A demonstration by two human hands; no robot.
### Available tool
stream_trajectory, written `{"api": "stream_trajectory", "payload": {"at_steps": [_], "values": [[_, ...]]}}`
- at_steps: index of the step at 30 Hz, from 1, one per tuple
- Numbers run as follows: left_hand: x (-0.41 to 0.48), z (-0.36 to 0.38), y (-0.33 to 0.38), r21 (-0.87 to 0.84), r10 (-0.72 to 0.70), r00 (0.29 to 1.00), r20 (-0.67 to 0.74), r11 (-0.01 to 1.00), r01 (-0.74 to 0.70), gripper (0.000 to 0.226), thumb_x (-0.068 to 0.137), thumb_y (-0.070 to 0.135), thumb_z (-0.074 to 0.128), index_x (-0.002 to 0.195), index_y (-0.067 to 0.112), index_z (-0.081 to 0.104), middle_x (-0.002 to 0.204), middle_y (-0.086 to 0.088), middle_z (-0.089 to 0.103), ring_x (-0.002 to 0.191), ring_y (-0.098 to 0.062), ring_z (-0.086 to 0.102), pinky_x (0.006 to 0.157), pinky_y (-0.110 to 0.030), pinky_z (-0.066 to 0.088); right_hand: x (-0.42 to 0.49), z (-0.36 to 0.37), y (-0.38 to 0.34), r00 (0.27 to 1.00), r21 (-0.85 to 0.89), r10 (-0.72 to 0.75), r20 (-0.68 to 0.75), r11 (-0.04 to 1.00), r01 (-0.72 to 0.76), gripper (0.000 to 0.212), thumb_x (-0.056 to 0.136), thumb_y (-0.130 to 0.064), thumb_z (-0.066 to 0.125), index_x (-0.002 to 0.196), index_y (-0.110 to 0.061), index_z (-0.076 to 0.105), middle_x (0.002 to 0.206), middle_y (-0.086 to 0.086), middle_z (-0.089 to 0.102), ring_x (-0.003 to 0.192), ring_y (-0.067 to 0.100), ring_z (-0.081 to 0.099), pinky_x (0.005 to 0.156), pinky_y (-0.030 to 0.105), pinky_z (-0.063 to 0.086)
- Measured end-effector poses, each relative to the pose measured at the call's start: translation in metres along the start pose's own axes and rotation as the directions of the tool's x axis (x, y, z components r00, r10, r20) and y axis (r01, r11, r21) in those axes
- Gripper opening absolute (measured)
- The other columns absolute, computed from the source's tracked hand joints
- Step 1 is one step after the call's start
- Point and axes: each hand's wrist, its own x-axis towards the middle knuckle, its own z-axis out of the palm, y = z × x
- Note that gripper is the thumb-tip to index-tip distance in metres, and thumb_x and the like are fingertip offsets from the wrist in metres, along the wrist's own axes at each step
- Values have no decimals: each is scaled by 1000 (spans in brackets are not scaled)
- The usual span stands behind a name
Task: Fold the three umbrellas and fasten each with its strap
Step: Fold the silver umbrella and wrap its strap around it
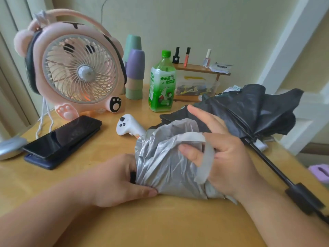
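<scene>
A crumpled silver umbrella (165,157) lies on the wooden table (142,225) in front of me. My left hand (121,180) grips its lower end from the left. My right hand (222,157) holds the umbrella's pale grey strap (206,157), which loops over the thumb, with the forefinger stretched out. Behind it a black umbrella (249,107) lies half collapsed, its black shaft and handle (302,198) running to the right edge. A third umbrella is not visible.
A pink bear-shaped fan (76,68) stands at the back left. Two dark phones (64,138), a white controller (128,126), a green bottle (162,82), stacked cups (135,68) and a small shelf with nail polish (201,68) crowd the back.
</scene>
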Motion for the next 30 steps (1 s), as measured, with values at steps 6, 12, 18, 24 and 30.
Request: {"api": "stream_trajectory", "payload": {"at_steps": [6,12,18,24,30], "values": [[-1,12,9,17,13,984,-177,1000,-10,45,82,70,67,89,25,69,81,7,70,75,-12,64,72,-27,53,-6,1,-7,938,-127,-345,21,930,345,12,89,-27,78,86,-16,83,139,4,59,131,31,47,109,50,39],[0,14,2,-22,31,988,-149,999,-35,22,87,50,73,72,35,72,69,16,65,66,4,53,62,-22,49,-12,-40,-12,942,223,-331,47,923,314,37,87,-30,71,71,3,72,111,14,68,105,37,57,94,43,44],[-1,15,16,132,242,959,-149,966,-224,42,93,27,70,69,61,62,68,36,58,63,16,53,60,-2,40,-14,-83,19,975,217,22,220,974,-71,17,80,-16,80,89,-15,66,77,6,67,69,27,61,61,37,51],[0,15,23,269,295,944,-146,930,-250,63,81,9,72,81,70,57,76,44,57,68,25,52,62,8,35,-15,-70,11,891,26,182,417,977,-212,29,74,-10,89,87,-25,67,72,1,68,58,19,52,52,31,44],[3,16,31,267,342,930,-139,917,-297,34,93,37,56,86,70,56,81,46,56,71,26,51,64,7,36,-16,-73,0,857,-27,201,475,977,-214,38,74,-14,89,99,-32,67,82,0,70,58,14,52,54,33,48]]}}
